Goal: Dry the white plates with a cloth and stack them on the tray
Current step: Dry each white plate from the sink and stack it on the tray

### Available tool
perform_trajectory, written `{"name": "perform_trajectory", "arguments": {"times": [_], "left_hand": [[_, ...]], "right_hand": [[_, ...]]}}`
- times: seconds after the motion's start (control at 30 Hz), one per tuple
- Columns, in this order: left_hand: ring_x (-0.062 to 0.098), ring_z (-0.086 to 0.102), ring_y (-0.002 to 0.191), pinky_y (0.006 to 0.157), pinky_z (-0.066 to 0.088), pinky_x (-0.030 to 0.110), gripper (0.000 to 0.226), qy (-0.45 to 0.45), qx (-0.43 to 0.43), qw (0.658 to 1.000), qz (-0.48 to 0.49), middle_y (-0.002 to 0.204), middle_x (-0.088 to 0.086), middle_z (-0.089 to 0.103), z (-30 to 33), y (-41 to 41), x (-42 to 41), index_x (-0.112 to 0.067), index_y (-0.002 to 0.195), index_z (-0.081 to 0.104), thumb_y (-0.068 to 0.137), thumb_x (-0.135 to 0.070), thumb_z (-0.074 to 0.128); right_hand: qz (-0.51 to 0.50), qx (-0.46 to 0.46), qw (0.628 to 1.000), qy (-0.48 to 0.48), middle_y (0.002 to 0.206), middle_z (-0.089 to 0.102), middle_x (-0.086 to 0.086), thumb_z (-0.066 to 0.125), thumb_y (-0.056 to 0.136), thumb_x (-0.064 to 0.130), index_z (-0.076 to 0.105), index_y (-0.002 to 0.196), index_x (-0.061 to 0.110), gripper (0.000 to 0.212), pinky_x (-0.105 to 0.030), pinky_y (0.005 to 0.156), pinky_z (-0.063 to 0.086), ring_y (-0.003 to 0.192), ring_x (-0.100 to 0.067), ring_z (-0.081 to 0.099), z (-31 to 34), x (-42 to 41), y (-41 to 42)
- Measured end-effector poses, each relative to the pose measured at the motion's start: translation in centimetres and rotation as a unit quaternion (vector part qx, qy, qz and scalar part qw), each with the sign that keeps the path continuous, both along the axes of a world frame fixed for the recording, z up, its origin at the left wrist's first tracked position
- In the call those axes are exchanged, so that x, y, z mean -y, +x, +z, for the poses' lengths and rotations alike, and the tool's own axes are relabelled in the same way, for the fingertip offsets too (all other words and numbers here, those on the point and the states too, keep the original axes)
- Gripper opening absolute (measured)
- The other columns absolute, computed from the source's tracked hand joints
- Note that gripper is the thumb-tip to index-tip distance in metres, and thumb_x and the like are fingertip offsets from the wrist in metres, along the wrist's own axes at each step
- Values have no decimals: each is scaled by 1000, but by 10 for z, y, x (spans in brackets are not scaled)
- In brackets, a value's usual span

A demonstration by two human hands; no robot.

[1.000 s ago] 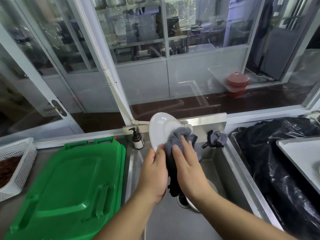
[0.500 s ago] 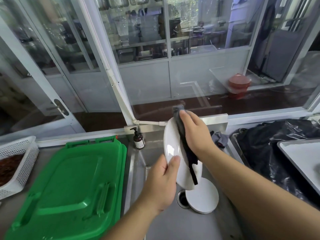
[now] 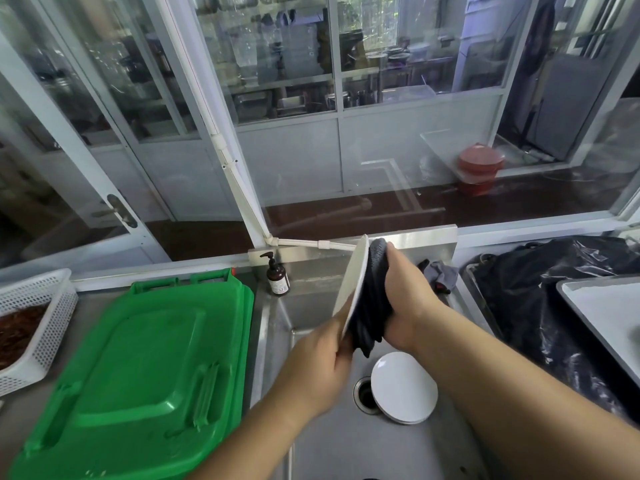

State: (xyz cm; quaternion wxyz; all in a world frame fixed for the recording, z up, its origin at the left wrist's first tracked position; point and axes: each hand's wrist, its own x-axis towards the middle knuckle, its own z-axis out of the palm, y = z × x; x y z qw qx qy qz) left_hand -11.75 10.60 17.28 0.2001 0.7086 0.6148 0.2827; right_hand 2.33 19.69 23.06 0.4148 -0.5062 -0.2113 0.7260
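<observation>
A plate (image 3: 403, 392) lay in the sink (image 3: 311, 427), right of the drain (image 3: 364, 393). A bin lid (image 3: 138, 368) sat left of the sink, a basket (image 3: 38, 327) farther left, a tray (image 3: 609, 317) right.

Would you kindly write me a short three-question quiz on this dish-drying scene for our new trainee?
1. True or false: the plate being wiped is held on edge above the sink.
2. Which of the hands presses the cloth to it? A) left hand B) right hand
3. Fill in: more white plates lie in the sink beside the ____.

Key: 1 true; 2 B; 3 drain.
</observation>
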Motion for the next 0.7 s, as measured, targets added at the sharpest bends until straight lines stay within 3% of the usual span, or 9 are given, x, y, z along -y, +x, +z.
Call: {"name": "perform_trajectory", "arguments": {"times": [0.07, 0.13, 0.17, 0.23, 0.3, 0.4, 0.5, 0.6, 0.7], "left_hand": [[14, 61, 108, 73, 38, 15, 54, 11, -37, 998, -38, 128, -9, 67, 2, -8, -2, -49, 159, 32, 110, -31, 45], [11, 50, 134, 96, 44, 23, 77, 24, -92, 993, -67, 159, -11, 49, 3, -12, -5, -62, 159, 3, 108, -24, 46], [13, 43, 144, 105, 44, 28, 81, 37, -113, 990, -73, 167, -9, 40, 3, -12, -5, -63, 157, -1, 106, -22, 46], [21, 43, 149, 113, 44, 37, 80, 69, -135, 986, -69, 168, 1, 39, 2, -13, -5, -53, 160, 9, 102, -17, 52], [33, 52, 145, 115, 47, 46, 67, 119, -158, 978, -66, 160, 12, 50, -3, -17, -8, -33, 162, 30, 101, -17, 54], [27, 44, 151, 122, 40, 48, 59, 127, -185, 973, -59, 163, 7, 47, -8, -25, -8, -29, 162, 38, 105, -41, 42], [11, 26, 158, 129, 24, 41, 65, 114, -111, 987, -31, 169, -6, 35, -5, -38, -7, -32, 164, 31, 106, -61, 33], [6, 36, 149, 119, 31, 31, 59, 99, 44, 984, 142, 161, -12, 42, -3, -53, -14, -27, 160, 39, 106, -46, 50], [3, 56, 130, 104, 41, 28, 42, -43, 309, 919, 241, 140, -22, 58, 4, -61, -19, -37, 149, 52, 108, -35, 55]], "right_hand": [[32, -17, 999, 22, 105, 80, -12, 63, 93, 70, 70, 129, 13, 68, -46, 82, 64, 91, -31, 79, 1, 5, 3], [56, -18, 997, 45, 108, 80, -16, 76, 87, 62, 71, 125, 10, 65, -47, 84, 65, 94, -34, 80, 2, 8, 5], [49, -11, 998, 47, 106, 80, -18, 80, 87, 51, 70, 123, 6, 58, -49, 85, 65, 93, -36, 80, 2, 9, 7], [13, 14, 999, 45, 100, 81, -20, 79, 91, 28, 68, 120, 1, 42, -52, 85, 65, 88, -38, 80, -1, 8, 10], [-10, 32, 998, 45, 97, 81, -20, 75, 92, 16, 68, 117, -2, 31, -56, 86, 64, 86, -40, 80, -6, 8, 12], [-30, 24, 998, 39, 98, 80, -23, 69, 94, 7, 67, 116, -4, 25, -63, 87, 61, 89, -43, 79, -18, 6, 14], [-46, 8, 998, 31, 106, 78, -26, 68, 96, 5, 65, 120, -3, 26, -72, 91, 56, 96, -48, 76, -31, 4, 17], [-43, 7, 999, 32, 108, 78, -24, 68, 96, 6, 65, 122, -1, 27, -71, 86, 58, 96, -47, 76, -41, 5, 21], [-33, 9, 999, 36, 97, 80, -20, 69, 96, 7, 67, 119, -2, 25, -51, 62, 64, 80, -38, 79, -51, 10, 21]]}}
